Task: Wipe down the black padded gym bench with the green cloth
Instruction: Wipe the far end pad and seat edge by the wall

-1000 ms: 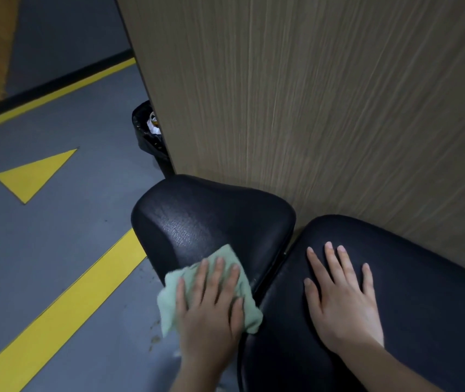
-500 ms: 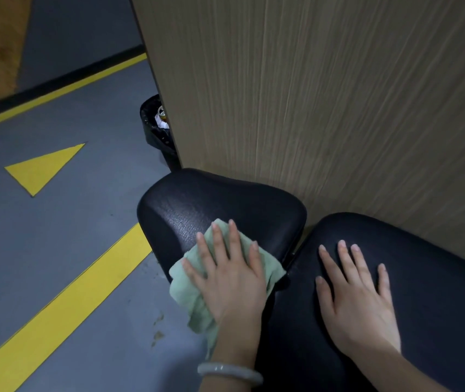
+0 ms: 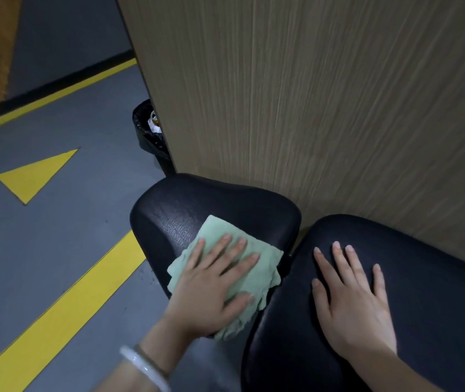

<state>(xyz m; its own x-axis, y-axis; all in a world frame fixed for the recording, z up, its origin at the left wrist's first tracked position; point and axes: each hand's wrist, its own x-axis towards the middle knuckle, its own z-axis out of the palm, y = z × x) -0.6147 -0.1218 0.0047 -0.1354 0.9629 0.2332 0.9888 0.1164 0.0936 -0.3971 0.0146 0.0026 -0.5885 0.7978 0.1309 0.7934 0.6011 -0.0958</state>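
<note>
Since the earlier frame, my left hand [image 3: 211, 287] has slid the green cloth [image 3: 225, 267] rightward across the smaller bench pad [image 3: 214, 205] at frame centre, fingers flat, pressing it. Right hand [image 3: 350, 298] rests flat, empty, on the larger pad [image 3: 423, 278], lower right.

The bench pads [image 3: 225, 205] are glossy black with a fine crackled grain, and the cloth [image 3: 262, 264] is pale mint green. The floor [image 3: 64, 244] is grey with yellow stripes [image 3: 64, 304] and a yellow triangle [image 3: 34, 175]. The wall panel [image 3: 324, 103] is tan with streaked woodgrain.
</note>
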